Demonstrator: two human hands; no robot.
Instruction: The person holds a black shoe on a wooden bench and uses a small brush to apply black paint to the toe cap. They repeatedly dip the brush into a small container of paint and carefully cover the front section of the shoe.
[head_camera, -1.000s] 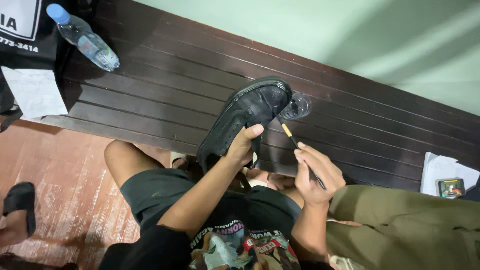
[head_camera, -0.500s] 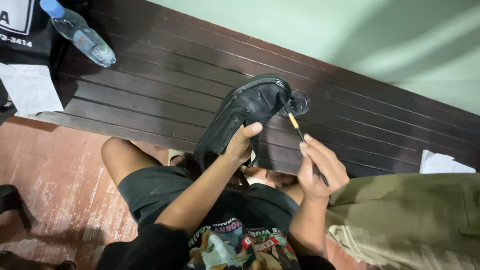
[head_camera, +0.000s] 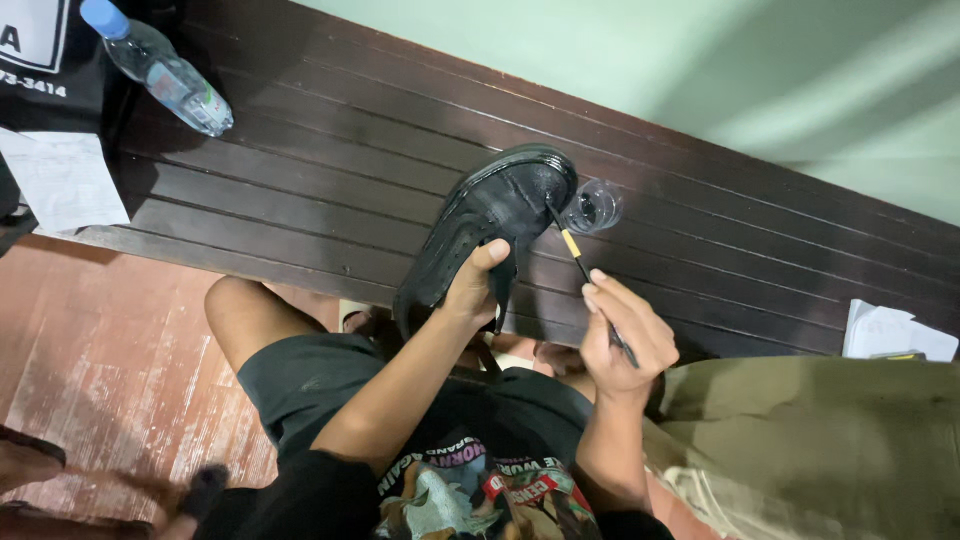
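Bare dark bench slats (head_camera: 330, 170) lie open between the water bottle (head_camera: 160, 68) and the raised black shoe (head_camera: 490, 225), while a small clear cup (head_camera: 592, 208) crowds the shoe's toe.

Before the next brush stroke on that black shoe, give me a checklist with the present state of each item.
1. Left hand grips the black shoe firmly, thumb across its side: ok.
2. Right hand holds the thin brush like a pen: ok.
3. Brush tip meets the shoe's toe: ok, it appears to touch the glossy surface.
4. Small clear cup stands upright on the dark wooden bench, just beyond the toe: ok.
5. Amount of liquid left in the cup: cannot tell.
6. Shoe toe is close to the cup and might knock it: not ok.
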